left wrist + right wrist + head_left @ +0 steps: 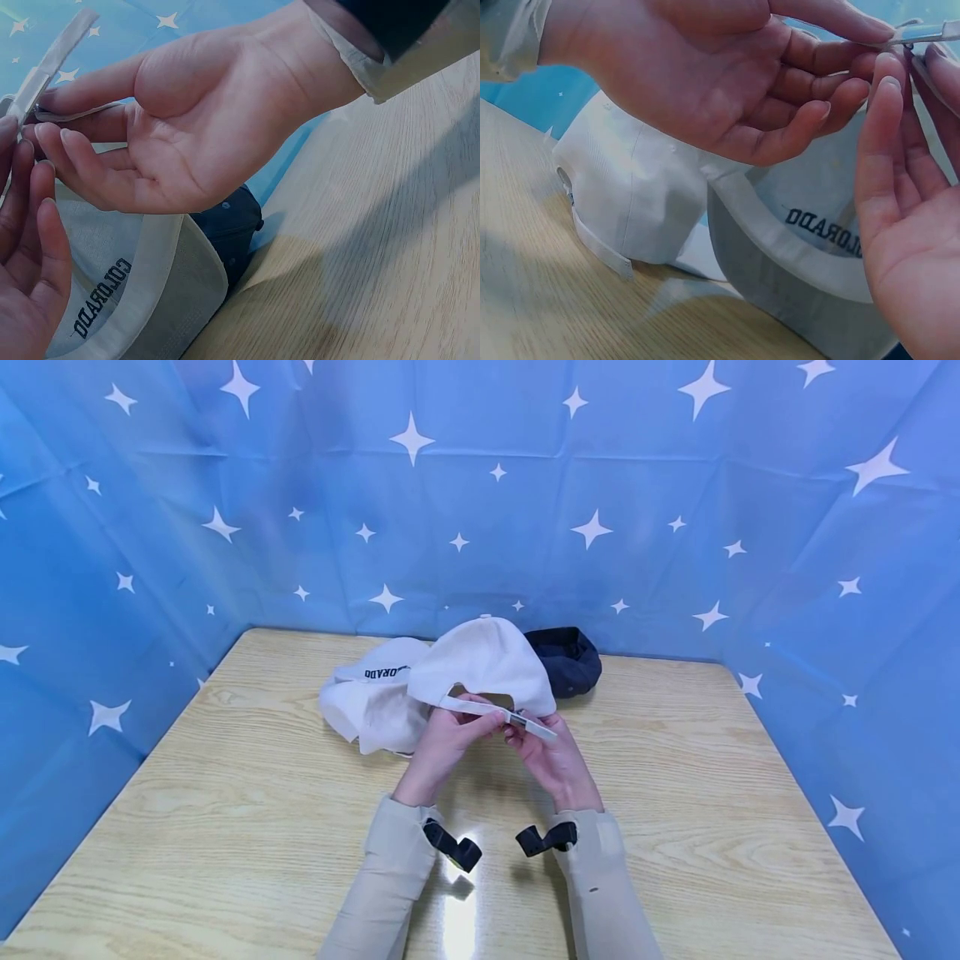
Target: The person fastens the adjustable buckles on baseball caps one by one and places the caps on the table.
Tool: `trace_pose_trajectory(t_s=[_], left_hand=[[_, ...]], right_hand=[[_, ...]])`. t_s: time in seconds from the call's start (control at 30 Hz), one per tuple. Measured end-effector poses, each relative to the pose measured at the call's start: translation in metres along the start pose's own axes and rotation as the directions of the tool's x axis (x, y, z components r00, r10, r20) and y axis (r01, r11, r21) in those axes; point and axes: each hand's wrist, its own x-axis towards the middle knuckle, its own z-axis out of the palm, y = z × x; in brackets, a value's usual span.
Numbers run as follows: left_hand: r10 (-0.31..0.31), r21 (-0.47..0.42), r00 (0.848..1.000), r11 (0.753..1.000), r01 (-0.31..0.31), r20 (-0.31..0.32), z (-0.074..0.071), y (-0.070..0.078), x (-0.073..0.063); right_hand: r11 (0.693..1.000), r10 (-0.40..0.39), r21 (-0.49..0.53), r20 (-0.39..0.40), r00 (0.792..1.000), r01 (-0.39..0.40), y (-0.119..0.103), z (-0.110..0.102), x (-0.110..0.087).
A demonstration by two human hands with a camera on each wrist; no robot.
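Observation:
A white baseball cap is held up, its back opening towards me. My left hand pinches its back strap between thumb and fingers. Beside it, my right hand pinches the strap near the small buckle, and the strap's loose end sticks out to the right. In the left wrist view, the fingertips of both hands meet around the strap. Black COLORADO lettering shows backwards inside the held cap in the right wrist view.
Another white cap with black lettering lies on the wooden table at left, partly behind the held one. A dark navy cap lies at the back right. Blue star-patterned cloth hangs behind the table and along both sides.

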Motion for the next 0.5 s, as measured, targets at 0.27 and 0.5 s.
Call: trace_pose_trajectory(t_s=[0.27,0.5], left_hand=[[-0.011,-0.006,1.0,1.0,0.011,0.023,0.0001,-0.0009,0.0003],[0.017,-0.013,0.999,1.0,-0.016,0.03,-0.0022,-0.0018,0.0021]], right_hand=[[1.0,-0.01,0.012,0.023,1.0,0.01,0.0002,-0.0012,0.0005],[0.999,-0.025,0.04,-0.003,1.0,0.025,-0.0017,-0.0015,0.0001]])
